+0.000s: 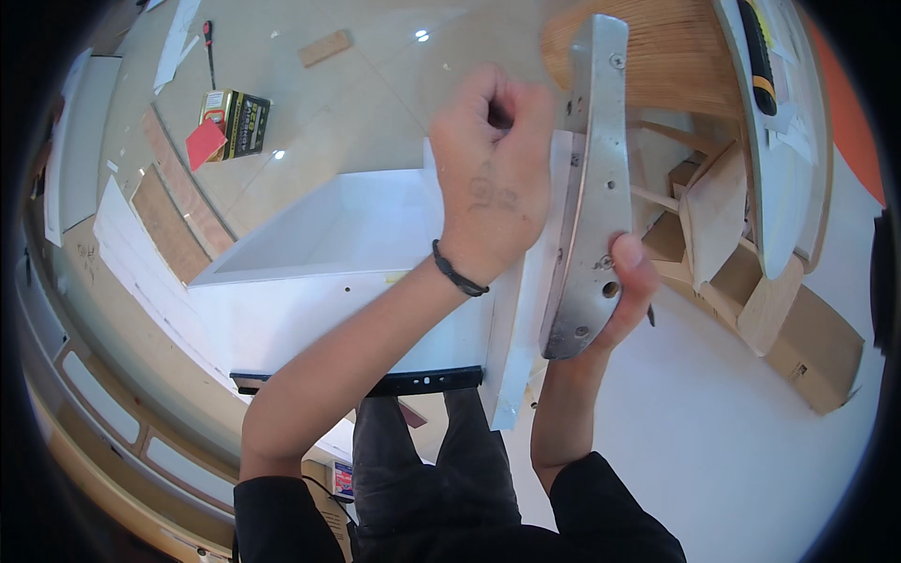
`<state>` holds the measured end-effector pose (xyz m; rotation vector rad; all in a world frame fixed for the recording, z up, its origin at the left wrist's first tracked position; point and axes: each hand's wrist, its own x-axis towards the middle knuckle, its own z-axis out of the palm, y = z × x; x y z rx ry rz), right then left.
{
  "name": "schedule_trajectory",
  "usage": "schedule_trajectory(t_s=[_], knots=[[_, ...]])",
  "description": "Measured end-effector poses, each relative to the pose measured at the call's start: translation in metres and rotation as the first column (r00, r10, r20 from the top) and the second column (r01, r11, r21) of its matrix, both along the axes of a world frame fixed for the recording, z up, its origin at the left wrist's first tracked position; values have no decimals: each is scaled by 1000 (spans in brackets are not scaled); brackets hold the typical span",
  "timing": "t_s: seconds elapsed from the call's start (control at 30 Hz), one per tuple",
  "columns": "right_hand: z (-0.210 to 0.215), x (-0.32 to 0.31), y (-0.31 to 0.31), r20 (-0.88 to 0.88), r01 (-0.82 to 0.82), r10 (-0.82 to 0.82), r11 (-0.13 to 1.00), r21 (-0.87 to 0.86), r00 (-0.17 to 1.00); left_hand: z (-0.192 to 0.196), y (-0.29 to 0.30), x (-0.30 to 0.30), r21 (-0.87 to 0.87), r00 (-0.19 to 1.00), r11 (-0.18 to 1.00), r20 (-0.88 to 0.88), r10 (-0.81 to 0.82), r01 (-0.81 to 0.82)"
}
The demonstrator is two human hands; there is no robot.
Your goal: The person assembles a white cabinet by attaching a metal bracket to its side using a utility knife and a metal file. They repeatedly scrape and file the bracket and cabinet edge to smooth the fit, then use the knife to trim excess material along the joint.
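Note:
My right hand [631, 291] grips a long silver metal piece [601, 169] with tapered ends, screws and holes along its face. Its thumb lies on the metal near the lower end, while the other fingers are mostly behind. The piece stands upright beside the front panel [511, 366] of a white drawer [300, 310]. My left hand [497, 159], a dark braided band at its wrist, is closed with curled fingers above that panel. Whatever it may hold is hidden. A black slide rail [427, 381] runs along the drawer's near side.
On the floor at the far left are a rectangular can [246, 127], a red sheet [205, 144], a screwdriver [209, 52] and wood strips [178, 169]. Wooden furniture [713, 216] stands at the right, with a utility knife [758, 66] on a board. A cardboard box [815, 347] lies nearby.

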<state>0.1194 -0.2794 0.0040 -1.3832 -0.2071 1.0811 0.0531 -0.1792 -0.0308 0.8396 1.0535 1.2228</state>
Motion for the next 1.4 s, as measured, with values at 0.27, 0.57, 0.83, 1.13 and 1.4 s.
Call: schedule_trajectory(t_s=[0.27,0.57,0.83,1.13,1.4], knots=[[0,-1,-1,107,-34,35,999,-14,994,4,-5,1,-30,998,998,37,53,-52],[-10,22,69,213,12,-38,992,124,976,0,-15,-10,19,997,1000,-79,17,-16],[-19,27,-16,215,-161,143,985,68,966,-5,-14,-15,-14,998,1000,-56,-26,26],[-6,-13,-114,-216,-65,71,997,36,974,-3,6,-10,7,983,1000,-180,-28,30],[-15,-13,-135,-107,-182,194,976,117,975,-2,12,-8,67,967,997,-255,-13,31]])
